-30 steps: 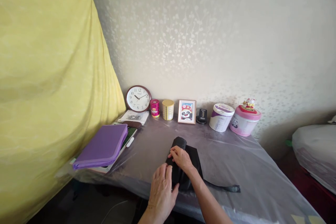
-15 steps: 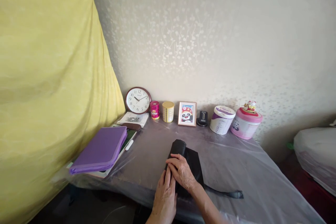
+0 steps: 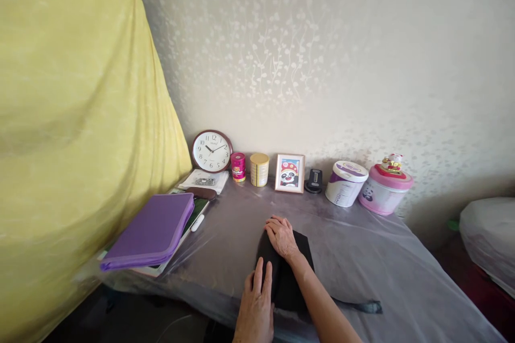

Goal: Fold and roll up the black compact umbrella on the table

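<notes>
Leftmost, a yellow drape [image 3: 80, 118] is seen hanging beside a purple zipped folder [image 3: 148, 230], on whose cover no lettering can be made out. Next, a round clock [image 3: 212, 151] is propped up; its numerals are easily read, its hands are set near 10 and 2, and its dial's brand is too small to be read. By it is placed a pink tin [image 3: 238, 166] with blurred print. Nearer, the left hand [image 3: 255, 300] is laid palm down, fingers extended and slightly parted, and behind it a yellow-lidded tin [image 3: 259, 171] is seen. A folded black cloth bundle [image 3: 292, 286] is set near the table's front edge; its long axis is directed away from the person, the far end tilted slightly left. That end is covered by the right hand [image 3: 284, 238], fingers bent together; whether cloth is gripped cannot be told. Behind, a panda picture is framed [image 3: 290, 173]. Farther right are placed a purple-and-white tub [image 3: 346, 185], its label illegible, and a pink-lidded tub [image 3: 384, 190] marked with a panda.
</notes>
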Demonstrator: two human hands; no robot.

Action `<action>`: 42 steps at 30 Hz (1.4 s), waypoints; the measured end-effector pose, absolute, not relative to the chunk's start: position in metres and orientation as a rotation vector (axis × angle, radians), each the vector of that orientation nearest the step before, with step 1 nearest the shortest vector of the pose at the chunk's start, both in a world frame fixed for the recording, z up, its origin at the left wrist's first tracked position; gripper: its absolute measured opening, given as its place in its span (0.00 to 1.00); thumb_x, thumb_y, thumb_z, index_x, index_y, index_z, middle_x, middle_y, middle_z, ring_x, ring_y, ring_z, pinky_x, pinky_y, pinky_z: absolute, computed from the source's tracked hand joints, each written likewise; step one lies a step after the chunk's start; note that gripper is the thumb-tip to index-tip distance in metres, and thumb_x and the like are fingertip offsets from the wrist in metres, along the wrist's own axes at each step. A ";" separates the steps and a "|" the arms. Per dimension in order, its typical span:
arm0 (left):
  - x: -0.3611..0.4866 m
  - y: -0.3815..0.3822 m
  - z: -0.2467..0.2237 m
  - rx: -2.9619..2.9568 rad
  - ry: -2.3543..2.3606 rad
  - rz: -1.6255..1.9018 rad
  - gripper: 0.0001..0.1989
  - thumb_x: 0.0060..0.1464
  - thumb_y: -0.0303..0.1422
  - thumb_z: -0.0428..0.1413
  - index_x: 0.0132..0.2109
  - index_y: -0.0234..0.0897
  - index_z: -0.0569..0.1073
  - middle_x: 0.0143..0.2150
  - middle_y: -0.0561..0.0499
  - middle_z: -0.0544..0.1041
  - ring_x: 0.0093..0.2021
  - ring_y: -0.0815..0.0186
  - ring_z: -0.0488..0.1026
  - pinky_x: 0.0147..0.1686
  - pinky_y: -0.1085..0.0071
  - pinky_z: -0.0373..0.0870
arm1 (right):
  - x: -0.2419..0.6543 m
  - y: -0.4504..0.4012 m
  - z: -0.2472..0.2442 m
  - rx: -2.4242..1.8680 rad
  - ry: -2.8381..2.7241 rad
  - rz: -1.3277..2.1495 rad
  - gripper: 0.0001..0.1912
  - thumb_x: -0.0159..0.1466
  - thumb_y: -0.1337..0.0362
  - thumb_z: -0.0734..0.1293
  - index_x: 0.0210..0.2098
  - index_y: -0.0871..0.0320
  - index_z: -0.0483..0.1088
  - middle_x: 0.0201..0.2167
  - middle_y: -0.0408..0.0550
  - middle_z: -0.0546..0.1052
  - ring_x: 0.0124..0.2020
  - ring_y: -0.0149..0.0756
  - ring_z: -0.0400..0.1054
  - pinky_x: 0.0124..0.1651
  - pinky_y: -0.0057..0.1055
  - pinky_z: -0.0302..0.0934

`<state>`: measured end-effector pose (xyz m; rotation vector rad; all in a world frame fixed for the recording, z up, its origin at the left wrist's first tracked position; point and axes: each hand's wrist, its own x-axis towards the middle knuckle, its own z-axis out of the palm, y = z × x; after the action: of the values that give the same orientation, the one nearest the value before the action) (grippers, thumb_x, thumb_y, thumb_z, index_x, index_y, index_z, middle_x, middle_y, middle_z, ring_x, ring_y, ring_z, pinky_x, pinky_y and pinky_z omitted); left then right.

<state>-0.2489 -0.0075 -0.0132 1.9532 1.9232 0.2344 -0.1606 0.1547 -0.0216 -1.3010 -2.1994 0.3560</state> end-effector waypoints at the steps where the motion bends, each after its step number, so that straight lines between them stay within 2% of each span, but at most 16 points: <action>1: -0.249 -0.007 -0.013 1.938 1.925 0.235 0.38 0.47 0.19 0.42 0.64 0.39 0.39 0.68 0.52 0.36 0.64 0.60 0.49 0.60 0.65 0.50 | -0.160 0.159 -0.022 -1.320 -2.192 0.357 0.14 0.64 0.64 0.56 0.34 0.50 0.74 0.45 0.41 0.75 0.56 0.36 0.57 0.60 0.41 0.40; 5: -0.250 -0.007 -0.014 1.885 1.940 0.222 0.38 0.48 0.21 0.44 0.64 0.35 0.37 0.68 0.49 0.36 0.64 0.58 0.48 0.59 0.65 0.50 | -0.159 0.172 -0.022 -1.412 -2.165 0.371 0.14 0.63 0.63 0.57 0.34 0.49 0.74 0.47 0.41 0.73 0.51 0.37 0.61 0.55 0.38 0.49; 9: -0.249 -0.006 -0.014 1.893 1.936 0.220 0.38 0.49 0.21 0.43 0.64 0.34 0.36 0.68 0.48 0.34 0.64 0.58 0.48 0.59 0.66 0.50 | -0.161 0.181 -0.023 -1.484 -2.133 0.396 0.16 0.65 0.63 0.55 0.38 0.50 0.73 0.45 0.43 0.74 0.44 0.36 0.66 0.49 0.33 0.56; 12: -0.246 -0.007 -0.015 1.886 1.971 0.219 0.37 0.50 0.21 0.42 0.65 0.35 0.36 0.68 0.49 0.35 0.64 0.59 0.49 0.58 0.67 0.51 | -0.155 0.185 -0.023 -1.542 -2.060 0.381 0.16 0.65 0.62 0.54 0.42 0.55 0.72 0.43 0.49 0.75 0.44 0.37 0.67 0.49 0.32 0.56; 17: -0.244 -0.010 -0.018 1.890 2.009 0.264 0.36 0.51 0.20 0.41 0.65 0.36 0.35 0.68 0.48 0.36 0.64 0.59 0.48 0.57 0.67 0.54 | -0.112 0.171 -0.022 -1.662 -1.899 0.301 0.18 0.63 0.63 0.55 0.46 0.64 0.68 0.46 0.58 0.72 0.49 0.42 0.64 0.54 0.36 0.53; 21: -0.244 -0.011 -0.020 1.900 2.012 0.293 0.36 0.51 0.21 0.42 0.65 0.36 0.36 0.68 0.44 0.38 0.64 0.56 0.48 0.57 0.65 0.54 | -0.070 0.140 -0.027 -1.702 -1.723 0.236 0.16 0.61 0.60 0.56 0.43 0.61 0.69 0.42 0.55 0.74 0.46 0.41 0.66 0.51 0.35 0.57; 24: -0.244 -0.011 -0.019 1.901 2.029 0.267 0.36 0.51 0.21 0.42 0.65 0.34 0.37 0.67 0.42 0.39 0.64 0.55 0.49 0.57 0.64 0.53 | -0.056 0.116 -0.032 -1.765 -1.667 0.365 0.17 0.60 0.58 0.56 0.40 0.61 0.69 0.40 0.56 0.75 0.40 0.41 0.70 0.46 0.34 0.60; 27: -0.243 -0.012 -0.020 1.929 2.038 0.260 0.35 0.51 0.21 0.42 0.65 0.33 0.37 0.67 0.41 0.39 0.64 0.57 0.49 0.58 0.65 0.53 | -0.057 0.096 -0.034 -1.801 -1.659 0.545 0.17 0.60 0.56 0.56 0.39 0.59 0.70 0.33 0.52 0.77 0.34 0.41 0.71 0.40 0.33 0.61; 30: -0.243 -0.012 -0.022 1.952 2.042 0.267 0.35 0.52 0.21 0.41 0.65 0.30 0.35 0.67 0.41 0.37 0.65 0.59 0.47 0.58 0.67 0.52 | -0.064 0.081 -0.035 -1.781 -1.667 0.604 0.19 0.60 0.54 0.56 0.40 0.59 0.69 0.29 0.50 0.77 0.33 0.42 0.72 0.36 0.32 0.60; 34: -0.246 -0.012 -0.022 1.948 2.013 0.286 0.35 0.52 0.21 0.41 0.64 0.27 0.33 0.67 0.40 0.36 0.66 0.61 0.42 0.59 0.68 0.49 | -0.073 0.071 -0.033 -1.744 -1.681 0.595 0.19 0.58 0.53 0.58 0.41 0.59 0.69 0.32 0.52 0.77 0.36 0.44 0.72 0.37 0.33 0.60; 38: -0.252 -0.013 -0.018 1.931 1.938 0.326 0.40 0.48 0.20 0.44 0.64 0.29 0.32 0.68 0.44 0.35 0.66 0.62 0.40 0.60 0.70 0.47 | -0.080 0.073 -0.029 -1.726 -1.681 0.623 0.15 0.57 0.56 0.60 0.38 0.58 0.71 0.32 0.50 0.77 0.37 0.44 0.72 0.37 0.33 0.62; 42: -0.252 -0.014 -0.015 1.894 1.938 0.311 0.44 0.41 0.15 0.43 0.64 0.32 0.32 0.67 0.46 0.33 0.66 0.63 0.39 0.59 0.73 0.49 | -0.095 0.079 -0.018 -1.622 -1.643 0.652 0.18 0.55 0.57 0.62 0.42 0.59 0.70 0.36 0.51 0.77 0.40 0.44 0.70 0.40 0.33 0.62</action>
<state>-0.2525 -0.0137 -0.0152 1.8940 1.9377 0.3109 -0.0955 0.0786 -0.0177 -1.6224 -1.6435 0.6515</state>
